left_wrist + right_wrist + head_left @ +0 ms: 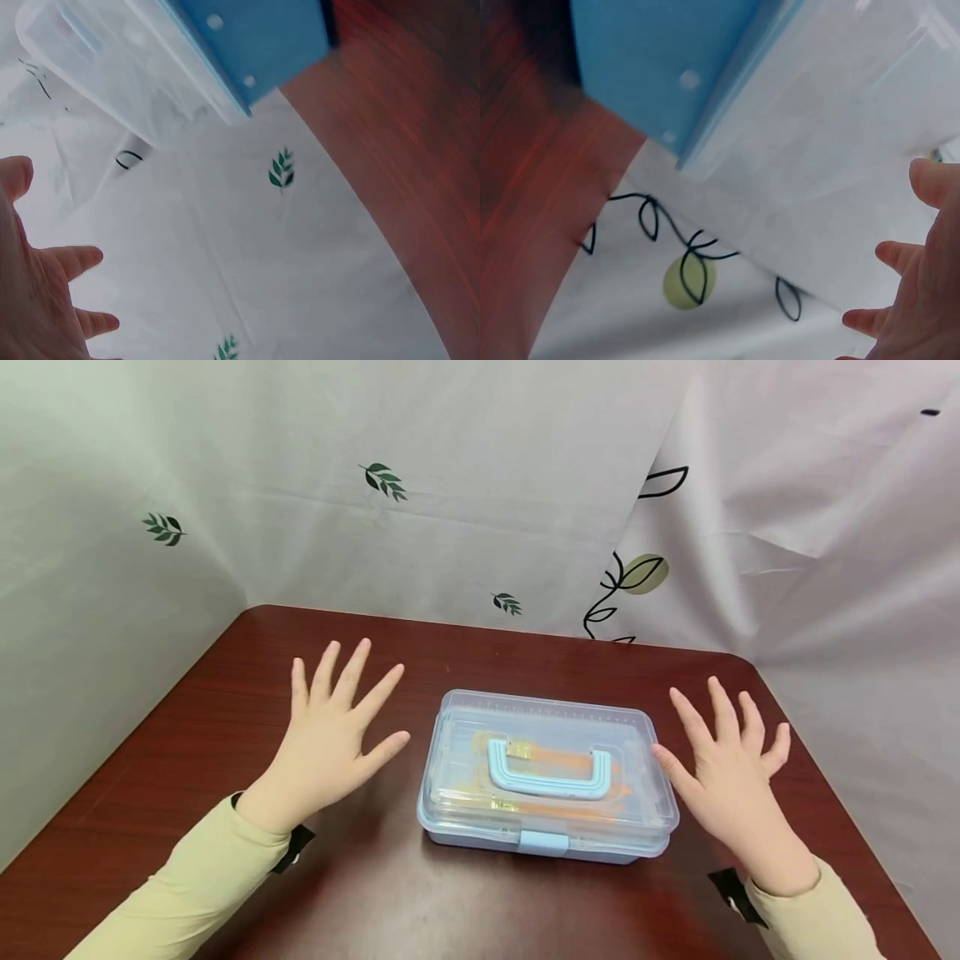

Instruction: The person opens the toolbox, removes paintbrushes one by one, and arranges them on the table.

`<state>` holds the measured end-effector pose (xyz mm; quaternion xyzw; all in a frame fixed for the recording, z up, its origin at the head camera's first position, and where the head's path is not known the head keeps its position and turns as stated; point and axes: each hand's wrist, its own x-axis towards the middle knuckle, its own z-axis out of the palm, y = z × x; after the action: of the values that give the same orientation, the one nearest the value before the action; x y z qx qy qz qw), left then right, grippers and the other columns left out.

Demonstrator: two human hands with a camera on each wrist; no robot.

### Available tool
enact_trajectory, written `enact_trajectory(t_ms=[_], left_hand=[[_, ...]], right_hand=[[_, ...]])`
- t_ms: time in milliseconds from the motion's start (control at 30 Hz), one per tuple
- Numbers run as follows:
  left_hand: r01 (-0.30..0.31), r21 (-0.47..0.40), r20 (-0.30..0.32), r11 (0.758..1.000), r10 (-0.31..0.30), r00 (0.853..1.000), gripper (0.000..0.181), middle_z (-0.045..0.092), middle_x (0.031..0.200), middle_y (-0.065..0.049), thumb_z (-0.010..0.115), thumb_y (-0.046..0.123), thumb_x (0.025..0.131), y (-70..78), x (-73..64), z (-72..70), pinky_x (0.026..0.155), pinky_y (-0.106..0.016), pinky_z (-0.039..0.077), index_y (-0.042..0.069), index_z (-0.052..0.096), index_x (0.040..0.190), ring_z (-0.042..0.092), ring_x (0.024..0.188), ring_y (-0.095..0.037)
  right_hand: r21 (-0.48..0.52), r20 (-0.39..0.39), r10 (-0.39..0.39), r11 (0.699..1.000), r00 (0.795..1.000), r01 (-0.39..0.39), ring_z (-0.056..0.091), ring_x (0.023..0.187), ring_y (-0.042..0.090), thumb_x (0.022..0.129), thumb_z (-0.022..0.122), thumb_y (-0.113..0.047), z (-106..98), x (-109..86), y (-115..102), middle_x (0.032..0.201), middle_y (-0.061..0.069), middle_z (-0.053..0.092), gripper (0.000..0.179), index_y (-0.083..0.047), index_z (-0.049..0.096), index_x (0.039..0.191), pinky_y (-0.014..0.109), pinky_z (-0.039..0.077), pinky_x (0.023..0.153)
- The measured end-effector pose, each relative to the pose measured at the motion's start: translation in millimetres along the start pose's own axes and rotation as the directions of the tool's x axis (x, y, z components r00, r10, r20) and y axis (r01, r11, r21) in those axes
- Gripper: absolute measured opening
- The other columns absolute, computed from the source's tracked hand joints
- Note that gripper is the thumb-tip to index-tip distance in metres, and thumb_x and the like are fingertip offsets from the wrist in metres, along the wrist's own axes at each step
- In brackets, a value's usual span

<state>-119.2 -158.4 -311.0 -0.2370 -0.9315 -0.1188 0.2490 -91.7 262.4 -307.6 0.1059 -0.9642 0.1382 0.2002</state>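
A blue plastic case (468, 839) with a clear lid and a light blue carry handle (551, 785) lies on the table, its front latch (543, 842) facing me. Through the lid show orange-handled brushes, partly blurred. To the left of the case, my left hand (326, 747) hovers with fingers spread, holding nothing. My right hand (731, 777) is spread too, at the case's right side; its thumb tip overlaps the lid's edge in the head view, and touching cannot be told. Both wrist views show the blue case wall (262, 45) beside each hand, apart from the fingers.
The dark red wooden table (360, 893) has rounded far corners. White cloth (480, 510) printed with leaves hangs behind it and along both sides. A black strap (294, 847) sits at the left wrist, another black piece (727, 889) at the right.
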Motion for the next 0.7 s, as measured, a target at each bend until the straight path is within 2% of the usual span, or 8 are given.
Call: enact_trajectory(t_ms=[67,133,233,333,467,700], left_hand=[[-0.053,-0.014,-0.013,0.999,0.053,0.999,0.076,0.023,0.153,-0.020,0.020,0.069,0.092,4.8,-0.3,1.4,0.106,-0.071,0.005,0.017,0.043,0.142,0.014,0.139,-0.047],[-0.108,-0.027,-0.008,0.994,0.108,0.994,0.076,0.026,0.152,-0.020,0.019,0.069,0.092,9.5,-1.0,2.3,0.106,-0.070,0.009,0.017,0.045,0.141,0.017,0.138,-0.046],[-0.184,-0.064,0.019,0.981,0.186,0.982,0.072,0.029,0.150,-0.019,0.027,0.067,0.093,14.9,-2.4,3.3,0.106,-0.068,0.016,0.017,0.046,0.140,0.021,0.138,-0.044],[-0.236,-0.114,0.056,0.965,0.244,0.968,0.068,0.030,0.150,-0.017,0.038,0.064,0.092,19.0,-4.3,5.0,0.108,-0.064,0.021,0.016,0.046,0.140,0.026,0.137,-0.041],[-0.250,-0.191,0.103,0.949,0.272,0.957,0.066,0.031,0.150,-0.014,0.048,0.059,0.091,23.4,-8.5,8.6,0.109,-0.055,0.027,0.015,0.046,0.140,0.032,0.135,-0.037],[-0.204,-0.291,0.149,0.935,0.255,0.955,0.067,0.035,0.148,-0.014,0.057,0.056,0.088,27.2,-16.0,14.7,0.103,-0.048,0.039,0.015,0.045,0.141,0.038,0.132,-0.030]], right_hand=[[-0.001,-0.010,-0.028,1.000,1.000,0.028,0.003,0.138,0.047,0.092,0.052,-0.050,0,-1.5,-5,0.153,0.021,0.015,0.064,-0.019,0.034,0.146,0.073,-0.009,0.098],[-0.002,-0.012,-0.053,0.999,0.999,0.053,0.005,0.138,0.047,0.091,0.052,-0.053,1,-2.9,-11,0.153,0.021,0.016,0.064,-0.020,0.036,0.144,0.073,-0.007,0.098],[0.002,-0.021,-0.100,0.995,0.995,0.100,0.009,0.136,0.047,0.091,0.050,-0.056,2,-5.6,-18,0.152,0.020,0.019,0.064,-0.021,0.038,0.143,0.072,-0.003,0.099],[0.005,-0.047,-0.161,0.987,0.986,0.162,0.015,0.134,0.047,0.092,0.040,-0.064,5,-8.3,-25,0.150,0.020,0.022,0.065,-0.021,0.040,0.142,0.070,0.003,0.098],[0.012,-0.086,-0.261,0.965,0.962,0.263,0.023,0.129,0.046,0.093,0.028,-0.067,10,-11.9,-35,0.148,0.020,0.027,0.070,-0.018,0.046,0.138,0.068,0.011,0.096],[0.009,-0.144,-0.433,0.898,0.890,0.439,0.033,0.122,0.042,0.097,0.030,-0.058,15,-17.4,-53,0.140,0.021,0.040,0.060,-0.012,0.055,0.127,0.063,0.021,0.091]])
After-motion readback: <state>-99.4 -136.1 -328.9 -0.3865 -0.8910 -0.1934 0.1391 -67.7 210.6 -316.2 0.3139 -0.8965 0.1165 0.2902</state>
